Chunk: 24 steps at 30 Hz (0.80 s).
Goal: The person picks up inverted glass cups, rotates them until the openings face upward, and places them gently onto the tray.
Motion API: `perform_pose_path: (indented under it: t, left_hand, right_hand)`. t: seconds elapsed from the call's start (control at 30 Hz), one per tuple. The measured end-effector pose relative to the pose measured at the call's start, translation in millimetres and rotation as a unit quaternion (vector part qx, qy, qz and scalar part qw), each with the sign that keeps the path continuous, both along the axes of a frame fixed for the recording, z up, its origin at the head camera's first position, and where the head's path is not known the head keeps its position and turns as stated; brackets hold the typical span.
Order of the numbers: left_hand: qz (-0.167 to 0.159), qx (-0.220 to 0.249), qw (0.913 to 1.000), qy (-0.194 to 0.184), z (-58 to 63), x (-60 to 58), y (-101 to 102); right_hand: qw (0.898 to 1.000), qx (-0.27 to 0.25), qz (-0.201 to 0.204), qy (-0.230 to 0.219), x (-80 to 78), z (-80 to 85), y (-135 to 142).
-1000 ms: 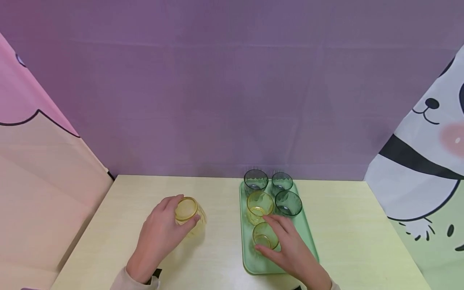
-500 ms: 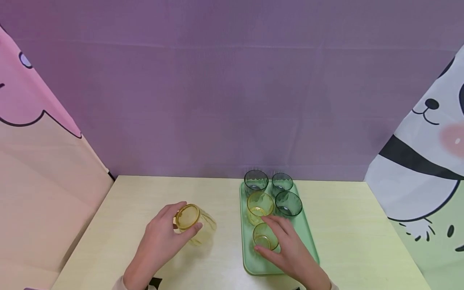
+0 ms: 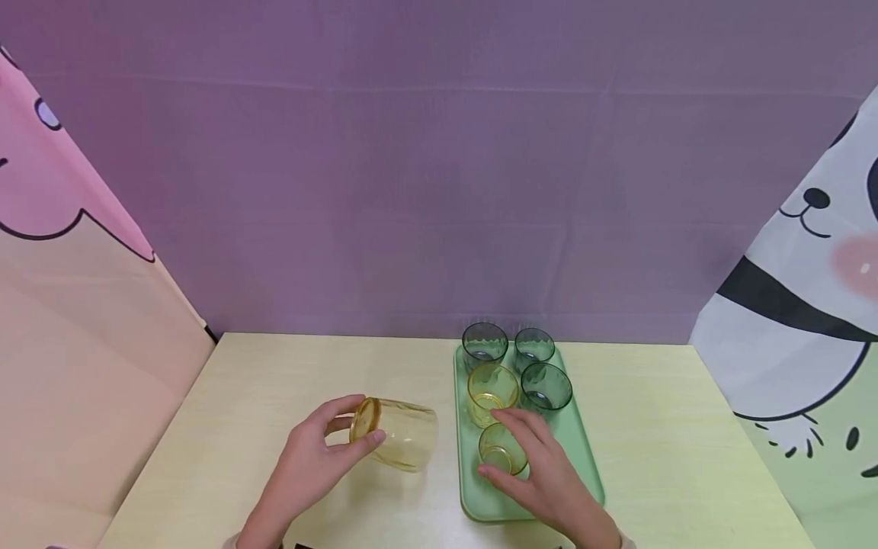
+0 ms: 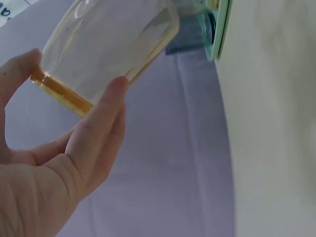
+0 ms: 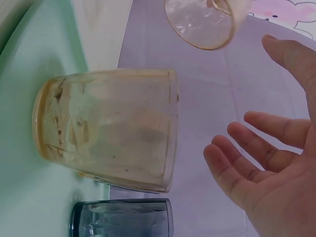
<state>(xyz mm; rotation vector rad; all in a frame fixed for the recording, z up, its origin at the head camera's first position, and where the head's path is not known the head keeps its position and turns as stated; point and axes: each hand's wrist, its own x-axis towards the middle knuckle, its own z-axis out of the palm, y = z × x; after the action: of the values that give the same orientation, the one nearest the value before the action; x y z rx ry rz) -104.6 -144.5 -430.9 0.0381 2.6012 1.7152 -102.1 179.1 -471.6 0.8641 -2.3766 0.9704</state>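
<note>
My left hand (image 3: 312, 457) grips a yellow drinking glass (image 3: 408, 435) by its base, thumb and fingers on either side. This glass lies tilted on its side above the table, its mouth toward the tray; the left wrist view shows the thick amber base (image 4: 64, 94) between the fingertips. My right hand (image 3: 549, 473) hovers over the front yellow glass (image 3: 502, 450) on the green tray (image 3: 469, 488). In the right wrist view its fingers (image 5: 281, 131) are spread and relaxed, apart from the upright glass (image 5: 113, 131), with nothing between them.
Behind the front glass on the tray stand another yellow glass (image 3: 492, 393) and three dark green-grey glasses (image 3: 546, 387), all upright. The tray sits on a pale wooden table (image 3: 686, 457). A purple cloth (image 3: 439, 191) hangs along the table's back edge.
My left hand has turned the yellow glass from upside down onto its side, mouth swinging right, and moved slightly right and nearer. My right hand has barely moved.
</note>
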Motion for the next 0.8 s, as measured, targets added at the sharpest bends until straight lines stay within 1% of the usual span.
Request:
perform_pose_path:
  t: [0.1,0.2,0.27,0.33,0.43,0.5,0.63,0.7,0.8]
  left_hand:
    - [0.007,0.036,0.9992,-0.014,-7.2,1.0,2.0]
    - [0.006,0.115,0.9929,-0.032,-14.3,1.8,7.2]
    - [0.001,0.170,0.9845,-0.044,-18.5,2.5,11.8]
    - [-0.006,0.220,0.9736,-0.060,-21.7,3.3,16.3]
    - [-0.019,0.269,0.9596,-0.079,-24.7,4.9,22.0]
    - [-0.031,0.294,0.9512,-0.089,-25.6,5.3,25.4]
    - [-0.054,0.331,0.9362,-0.105,-26.9,5.2,30.7]
    - [-0.058,0.341,0.9315,-0.112,-27.3,4.9,32.7]
    - [-0.061,0.351,0.9271,-0.116,-27.5,4.5,35.2]
  right_hand:
    - [1.000,-0.012,0.004,-0.009,-0.1,0.3,-1.9]
    - [0.999,-0.030,0.014,-0.018,-1.5,0.8,-4.4]
    - [0.998,-0.046,0.026,-0.025,-2.7,1.0,-6.4]
    - [0.997,-0.059,0.035,-0.031,-3.8,1.1,-8.7]
    - [0.995,-0.078,0.049,-0.043,-4.6,1.3,-11.6]
    - [0.993,-0.093,0.064,-0.047,-5.2,1.3,-13.3]
    - [0.985,-0.126,0.109,-0.043,-7.4,1.3,-16.9]
    - [0.980,-0.140,0.132,-0.038,-8.9,1.0,-18.9]
    - [0.976,-0.155,0.147,-0.042,-9.4,1.9,-21.5]
